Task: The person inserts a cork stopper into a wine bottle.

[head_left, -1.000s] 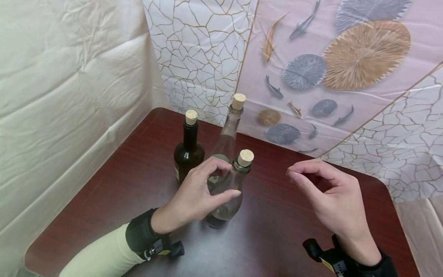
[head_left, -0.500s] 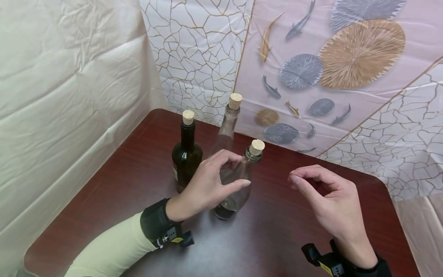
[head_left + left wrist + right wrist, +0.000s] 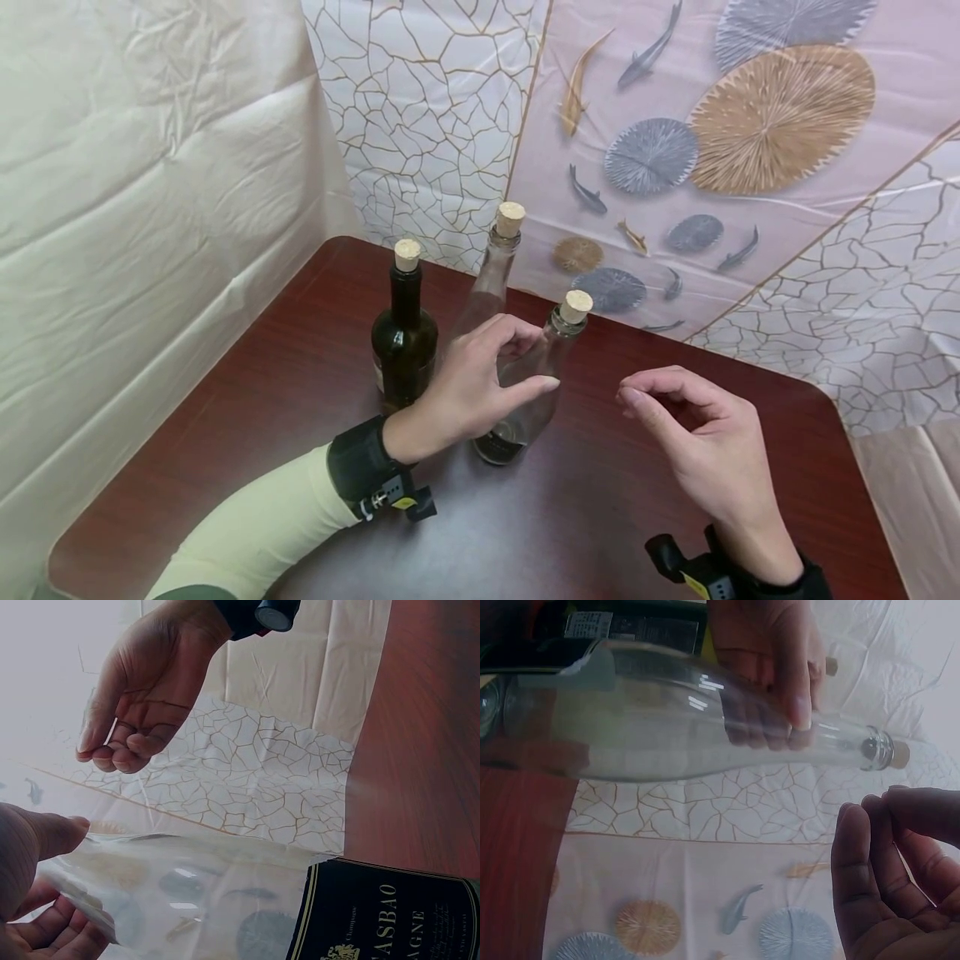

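My left hand (image 3: pixel 465 383) grips a clear glass bottle (image 3: pixel 534 421) high on its tapering body, with the thumb on the near side and fingers behind. A cork (image 3: pixel 576 306) sits in its mouth. The left wrist view shows the bottle's dark label (image 3: pixel 382 915) with gold edging. Whether its base touches the tabletop cannot be told. To the right, my right hand (image 3: pixel 705 433) hovers apart from the bottle, fingers loosely curled and thumb tip near the fingertips, holding nothing.
A dark green corked bottle (image 3: pixel 405 342) stands left of the left hand. Behind that hand is another clear corked bottle (image 3: pixel 495 275), partly hidden. The red-brown table (image 3: pixel 247 408) meets draped cloth at the left and a patterned cloth (image 3: pixel 750 250) at the back.
My left hand and the clear bottle have moved together to the right and away from me. The right hand has sunk slightly, its fingers much the same. The other bottles stay put.
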Available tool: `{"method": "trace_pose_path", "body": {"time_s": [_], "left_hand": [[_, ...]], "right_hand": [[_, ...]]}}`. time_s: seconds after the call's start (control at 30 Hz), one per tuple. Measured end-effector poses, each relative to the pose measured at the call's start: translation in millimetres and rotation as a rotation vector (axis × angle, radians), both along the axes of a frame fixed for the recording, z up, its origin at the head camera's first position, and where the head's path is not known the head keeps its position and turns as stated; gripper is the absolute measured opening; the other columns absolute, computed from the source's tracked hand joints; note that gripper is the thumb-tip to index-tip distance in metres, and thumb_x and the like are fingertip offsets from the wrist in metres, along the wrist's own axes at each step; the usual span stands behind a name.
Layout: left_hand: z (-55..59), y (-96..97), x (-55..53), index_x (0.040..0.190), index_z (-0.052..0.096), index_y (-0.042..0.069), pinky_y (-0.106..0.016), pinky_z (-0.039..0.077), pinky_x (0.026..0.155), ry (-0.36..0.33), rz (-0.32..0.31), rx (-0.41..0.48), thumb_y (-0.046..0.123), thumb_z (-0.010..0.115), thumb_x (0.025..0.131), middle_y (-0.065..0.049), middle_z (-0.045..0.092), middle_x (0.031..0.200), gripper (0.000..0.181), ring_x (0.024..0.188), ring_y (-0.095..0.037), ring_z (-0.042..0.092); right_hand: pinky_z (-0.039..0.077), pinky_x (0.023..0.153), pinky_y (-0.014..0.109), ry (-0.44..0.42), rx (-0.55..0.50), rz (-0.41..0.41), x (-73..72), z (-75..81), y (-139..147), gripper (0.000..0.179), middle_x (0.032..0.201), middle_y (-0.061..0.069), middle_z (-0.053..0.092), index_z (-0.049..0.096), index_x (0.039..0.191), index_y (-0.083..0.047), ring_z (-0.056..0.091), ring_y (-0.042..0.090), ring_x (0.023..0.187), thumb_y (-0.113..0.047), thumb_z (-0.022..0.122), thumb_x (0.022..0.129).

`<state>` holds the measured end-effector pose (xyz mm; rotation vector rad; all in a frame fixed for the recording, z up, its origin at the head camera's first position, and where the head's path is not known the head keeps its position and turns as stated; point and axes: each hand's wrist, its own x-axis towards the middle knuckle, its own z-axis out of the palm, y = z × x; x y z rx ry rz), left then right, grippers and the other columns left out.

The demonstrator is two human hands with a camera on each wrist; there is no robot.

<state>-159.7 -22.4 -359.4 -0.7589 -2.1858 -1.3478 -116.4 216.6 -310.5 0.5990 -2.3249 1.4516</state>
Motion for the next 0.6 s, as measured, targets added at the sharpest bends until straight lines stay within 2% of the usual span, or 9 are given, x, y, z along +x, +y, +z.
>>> {"method": "trace_pose_path", "body": {"time_s": [0.2, 0.37, 0.47, 0.6], "left_hand": [[-1.5, 5.2, -1.1, 0.107, 0.062, 0.01, -0.018, 0.053, 0.084, 0.002, 0.002, 0.007, 0.024, 0.083, 0.076, 0.0, 0.066, 0.104, 0.041, 0.095, -0.007, 0.061], [-1.7, 5.8, -1.2, 0.108, 0.062, 0.009, -0.019, 0.053, 0.085, 0.007, -0.004, 0.006, 0.024, 0.083, 0.076, 0.0, 0.066, 0.104, 0.041, 0.096, -0.007, 0.061], [-4.1, 4.9, 0.2, 0.11, 0.062, 0.009, -0.021, 0.054, 0.083, 0.015, 0.013, -0.025, 0.025, 0.082, 0.077, -0.001, 0.066, 0.105, 0.042, 0.096, -0.008, 0.061], [-8.5, -0.2, 3.9, 0.117, 0.061, 0.009, -0.025, 0.053, 0.084, 0.044, 0.049, -0.108, 0.029, 0.079, 0.081, -0.001, 0.066, 0.11, 0.045, 0.099, -0.008, 0.059]], "right_hand": [[0.054, 0.067, 0.018, -0.037, 0.047, -0.042, 3.9, -1.5, 0, 0.017, 0.087, 0.005, 0.071, 0.072, 0.098, -0.003, 0.067, 0.015, 0.075, 0.004, 0.072, 0.082], [0.053, 0.065, 0.016, -0.011, 0.035, -0.029, 6.1, -1.9, -4, 0.017, 0.085, 0.006, 0.07, 0.072, 0.096, -0.002, 0.065, 0.013, 0.074, 0.007, 0.072, 0.081], [0.052, 0.064, 0.015, 0.052, 0.042, 0.008, 9.7, 2.3, -11, 0.018, 0.084, 0.009, 0.07, 0.072, 0.093, 0.0, 0.064, 0.014, 0.073, 0.012, 0.071, 0.079], [0.049, 0.066, 0.014, 0.196, 0.079, 0.072, 15.3, 9.4, -18, 0.025, 0.083, 0.009, 0.07, 0.072, 0.089, -0.001, 0.063, 0.011, 0.076, 0.019, 0.071, 0.073]]}}
